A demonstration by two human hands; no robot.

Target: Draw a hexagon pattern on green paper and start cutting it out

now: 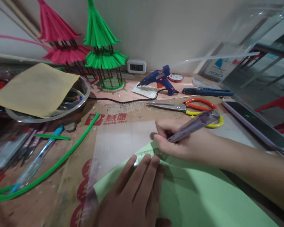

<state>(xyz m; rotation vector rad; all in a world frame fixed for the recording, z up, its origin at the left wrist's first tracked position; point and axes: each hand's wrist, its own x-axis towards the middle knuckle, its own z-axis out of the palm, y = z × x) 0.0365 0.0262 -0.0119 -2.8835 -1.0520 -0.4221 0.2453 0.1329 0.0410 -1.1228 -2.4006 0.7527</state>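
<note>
My left hand [134, 189] lies flat with its fingers stretched out, pressing a clear ruler [145, 154] onto a light green paper sheet [194, 195]. My right hand [177, 140] is closed round a purple pen [194, 124], its tip down at the ruler's edge near the sheet's top corner. The paper rests on a brown cardboard [113, 126] with red print.
Orange-handled scissors [180, 106], a blue glue gun [159, 79], a blue cutter [207, 92] and a dark phone [255, 124] lie beyond. Left: a metal bowl [81, 99] under tan paper, a green strip [61, 160], pens [38, 157]. Pink and green paper trees [101, 41] stand at the back.
</note>
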